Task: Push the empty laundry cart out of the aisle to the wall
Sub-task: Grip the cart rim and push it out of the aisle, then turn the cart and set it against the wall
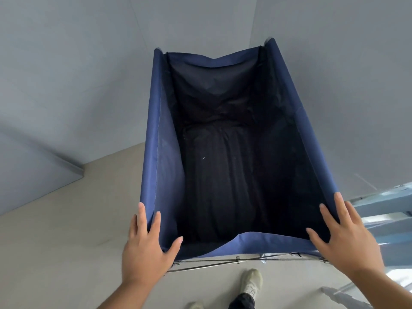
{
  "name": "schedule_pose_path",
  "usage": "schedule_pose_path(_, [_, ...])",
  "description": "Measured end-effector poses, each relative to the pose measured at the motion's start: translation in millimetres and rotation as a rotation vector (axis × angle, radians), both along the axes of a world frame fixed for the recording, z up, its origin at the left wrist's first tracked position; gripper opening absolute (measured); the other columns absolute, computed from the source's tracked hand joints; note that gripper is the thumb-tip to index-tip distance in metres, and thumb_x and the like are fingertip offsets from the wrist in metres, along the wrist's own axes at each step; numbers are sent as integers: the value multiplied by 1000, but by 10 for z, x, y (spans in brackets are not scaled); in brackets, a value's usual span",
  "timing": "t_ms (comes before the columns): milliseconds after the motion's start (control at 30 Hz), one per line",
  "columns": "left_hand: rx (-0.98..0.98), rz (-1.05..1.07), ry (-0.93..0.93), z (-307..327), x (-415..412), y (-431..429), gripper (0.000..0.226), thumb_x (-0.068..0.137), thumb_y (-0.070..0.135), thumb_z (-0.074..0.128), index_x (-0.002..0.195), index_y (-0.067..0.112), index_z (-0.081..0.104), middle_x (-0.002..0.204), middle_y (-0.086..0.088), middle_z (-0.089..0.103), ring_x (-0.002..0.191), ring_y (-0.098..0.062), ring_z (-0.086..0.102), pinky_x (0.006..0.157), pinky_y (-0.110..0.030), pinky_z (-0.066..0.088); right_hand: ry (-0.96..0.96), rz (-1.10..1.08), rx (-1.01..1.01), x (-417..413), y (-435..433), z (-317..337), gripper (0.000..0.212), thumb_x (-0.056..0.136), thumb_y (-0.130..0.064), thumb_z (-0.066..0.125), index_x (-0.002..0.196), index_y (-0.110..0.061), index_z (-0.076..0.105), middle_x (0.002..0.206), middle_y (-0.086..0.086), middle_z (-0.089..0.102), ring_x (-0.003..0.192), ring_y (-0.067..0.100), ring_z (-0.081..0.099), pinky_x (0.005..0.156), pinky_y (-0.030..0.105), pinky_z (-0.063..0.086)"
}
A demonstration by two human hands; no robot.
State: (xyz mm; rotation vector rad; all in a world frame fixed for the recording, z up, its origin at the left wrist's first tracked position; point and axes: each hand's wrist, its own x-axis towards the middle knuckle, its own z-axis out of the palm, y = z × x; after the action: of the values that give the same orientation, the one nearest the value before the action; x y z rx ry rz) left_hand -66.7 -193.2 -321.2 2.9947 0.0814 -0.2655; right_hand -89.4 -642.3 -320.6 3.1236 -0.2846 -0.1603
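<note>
A navy-blue fabric laundry cart fills the middle of the view, its dark inside bare. A crossed metal frame shows under its near rim. My left hand lies flat over the cart's near left corner, fingers spread across the rim. My right hand rests the same way on the near right corner. Neither hand curls around the fabric. The cart's far end stands close to a grey wall corner.
Grey walls rise ahead and to the right, meeting just behind the cart. A grey baseboard ledge juts out at left over the beige floor. A pale metal rack stands at right. My shoe is below the cart.
</note>
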Motion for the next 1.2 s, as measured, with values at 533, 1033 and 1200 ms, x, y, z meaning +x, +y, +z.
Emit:
schedule_pose_path(533, [34,98,22,-8,333,-770,88,76,77,43,136,16,58,165,-12,20,133,-41,43,57,-43,59,-17,104,6,781,-778,-18,73,74,-51,79,133,-10,63,161,8,29,139,36,37,65,52,61])
schedule_pose_path(1033, [64,72,32,-7,447,-946,99,81,85,21,136,13,60,162,-19,26,138,-46,39,78,-59,53,-42,153,-44,986,-982,-83,78,86,-65,38,143,-14,53,162,14,31,142,41,38,105,56,42])
schedule_pose_path(1200, [141,-67,70,-15,460,-941,104,77,88,15,141,13,48,156,-27,35,139,-50,36,105,-72,24,-53,-37,-1,991,-794,63,78,88,-59,56,152,-16,41,165,17,26,151,41,24,116,62,26])
